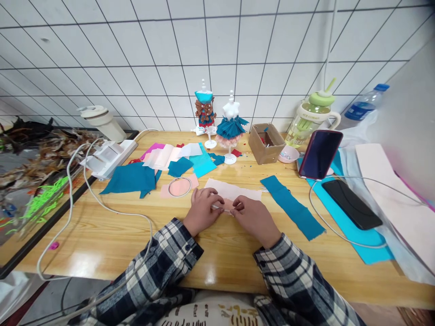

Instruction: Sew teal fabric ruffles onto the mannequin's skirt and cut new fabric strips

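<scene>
A pale pink strip of fabric or paper lies on the table in front of me, its near edge folded over. My left hand pinches that near edge on the left, fingers curled. A short way to the right, my right hand grips the same edge between thumb and fingers. Behind my left hand, a metal ring rests on a peach piece. To the right of my hands lies a long teal strip.
Two small dress forms stand near the wall, beside a cardboard box. Teal scraps lie at left, by a power strip with trailing white cables. At right are a propped phone, a black phone and a drink bottle.
</scene>
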Action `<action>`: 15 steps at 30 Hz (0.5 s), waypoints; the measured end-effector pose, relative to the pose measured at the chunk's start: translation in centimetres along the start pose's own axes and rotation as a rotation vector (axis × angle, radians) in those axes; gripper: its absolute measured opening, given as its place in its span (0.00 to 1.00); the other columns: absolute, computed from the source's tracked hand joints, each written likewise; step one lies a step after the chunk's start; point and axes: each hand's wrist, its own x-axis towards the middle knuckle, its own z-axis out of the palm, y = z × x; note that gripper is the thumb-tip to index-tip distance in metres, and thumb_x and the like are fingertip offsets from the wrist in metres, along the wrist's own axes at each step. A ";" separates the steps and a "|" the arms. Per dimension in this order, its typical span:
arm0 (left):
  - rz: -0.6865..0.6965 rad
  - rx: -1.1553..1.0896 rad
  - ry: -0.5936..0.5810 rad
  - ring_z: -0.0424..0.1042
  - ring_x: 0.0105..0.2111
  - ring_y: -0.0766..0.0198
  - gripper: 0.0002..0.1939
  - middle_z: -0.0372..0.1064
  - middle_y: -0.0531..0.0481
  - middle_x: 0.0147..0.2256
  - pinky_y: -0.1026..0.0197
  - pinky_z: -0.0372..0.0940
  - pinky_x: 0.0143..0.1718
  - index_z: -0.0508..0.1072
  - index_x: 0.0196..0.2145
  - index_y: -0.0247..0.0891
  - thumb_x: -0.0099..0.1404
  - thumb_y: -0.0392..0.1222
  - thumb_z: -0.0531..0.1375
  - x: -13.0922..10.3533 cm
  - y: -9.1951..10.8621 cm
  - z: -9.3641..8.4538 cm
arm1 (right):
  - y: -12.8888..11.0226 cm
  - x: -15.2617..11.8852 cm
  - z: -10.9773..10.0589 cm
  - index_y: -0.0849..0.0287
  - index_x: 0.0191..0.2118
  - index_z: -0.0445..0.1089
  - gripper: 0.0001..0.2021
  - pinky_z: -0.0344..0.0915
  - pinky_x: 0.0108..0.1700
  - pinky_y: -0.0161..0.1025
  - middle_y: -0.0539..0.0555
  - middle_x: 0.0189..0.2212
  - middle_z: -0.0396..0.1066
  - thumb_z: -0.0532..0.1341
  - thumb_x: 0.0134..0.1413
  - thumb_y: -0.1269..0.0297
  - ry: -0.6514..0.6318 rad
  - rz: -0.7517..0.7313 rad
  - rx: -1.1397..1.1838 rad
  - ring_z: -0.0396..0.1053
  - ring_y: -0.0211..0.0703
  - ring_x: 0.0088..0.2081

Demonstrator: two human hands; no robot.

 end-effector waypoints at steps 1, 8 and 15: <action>0.003 -0.003 -0.006 0.61 0.51 0.54 0.07 0.65 0.51 0.47 0.40 0.38 0.61 0.74 0.37 0.47 0.59 0.43 0.61 0.0 -0.1 0.0 | -0.1 -0.1 -0.1 0.54 0.38 0.68 0.05 0.58 0.36 0.35 0.49 0.33 0.75 0.60 0.54 0.62 -0.009 0.002 -0.004 0.71 0.40 0.36; -0.016 -0.019 -0.017 0.60 0.53 0.54 0.06 0.66 0.51 0.49 0.40 0.40 0.60 0.73 0.36 0.46 0.60 0.44 0.61 0.0 -0.1 -0.1 | -0.4 -0.6 -0.3 0.56 0.38 0.68 0.06 0.56 0.34 0.36 0.52 0.31 0.73 0.59 0.55 0.62 0.015 -0.015 -0.133 0.69 0.42 0.35; -0.018 -0.025 -0.031 0.60 0.53 0.53 0.06 0.66 0.51 0.49 0.40 0.40 0.60 0.73 0.36 0.46 0.59 0.44 0.61 0.0 -0.2 -0.2 | -0.1 -0.6 -0.8 0.54 0.37 0.68 0.05 0.53 0.31 0.34 0.48 0.27 0.72 0.59 0.54 0.63 -0.047 0.007 -0.001 0.67 0.39 0.32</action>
